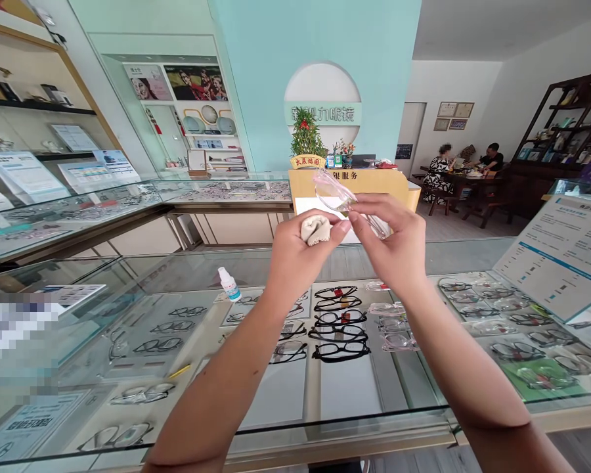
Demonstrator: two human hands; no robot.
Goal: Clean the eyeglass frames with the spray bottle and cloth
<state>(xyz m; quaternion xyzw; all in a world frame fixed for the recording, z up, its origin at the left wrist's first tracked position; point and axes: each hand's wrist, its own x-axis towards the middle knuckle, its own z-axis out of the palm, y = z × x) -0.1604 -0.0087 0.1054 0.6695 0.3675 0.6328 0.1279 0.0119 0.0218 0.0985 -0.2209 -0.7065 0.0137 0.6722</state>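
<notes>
Up in front of me, above the glass counter, my right hand (396, 240) pinches a pair of clear-framed eyeglasses (333, 192). Their lenses point up and to the left, and a temple runs back beneath the fingers. My left hand (293, 253) is closed round a bunched beige cleaning cloth (315, 230), its thumb reaching toward the right fingertips. Whether the cloth touches the lenses I cannot tell. A white spray bottle (229, 286) with a blue label stands on the counter, left of my forearms.
Rows of black eyeglasses (341, 326) lie below my hands, with clear frames (394, 325) beside them. An information board (564, 253) stands at right. A yellow pen-like stick (180, 371) lies at left. Beyond is a reception desk (354, 187); people sit around a far table (473, 177).
</notes>
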